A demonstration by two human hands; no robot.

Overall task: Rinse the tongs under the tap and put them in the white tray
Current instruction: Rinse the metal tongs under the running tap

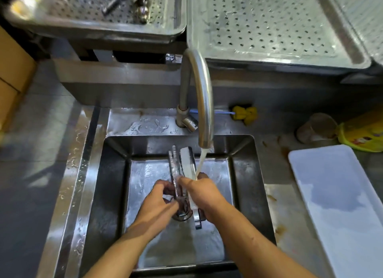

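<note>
**Tongs held in both hands under the running tap**

The tongs (182, 163) were over the middle of the steel sink (116, 174), held above its floor and not in the tray. Their two arms pointed to the far side with the tips a little apart, and the joined end stuck out on the near side below the right hand (204, 192). That hand had its fingers curled round the right arm of the tongs. The left hand (159, 201) was just beside it, fingers and thumb bent in on the left arm in a pinch. The curved tap (204, 95) rose from the far rim of the sink, and its water stream (202, 161) fell beside the right arm of the tongs onto the right hand's knuckles. The drain (183, 215) showed partly under the hands.

The white tray (335, 205) lay on the counter right of the sink, well apart from the tongs, with a wet patch on it. Beyond it sat a plastic cup (315, 127) and a yellow packet (364, 134). A yellow cloth (245, 115) lay near the tap's base. Two perforated steel trays (269, 25) stood along the far side.
</note>
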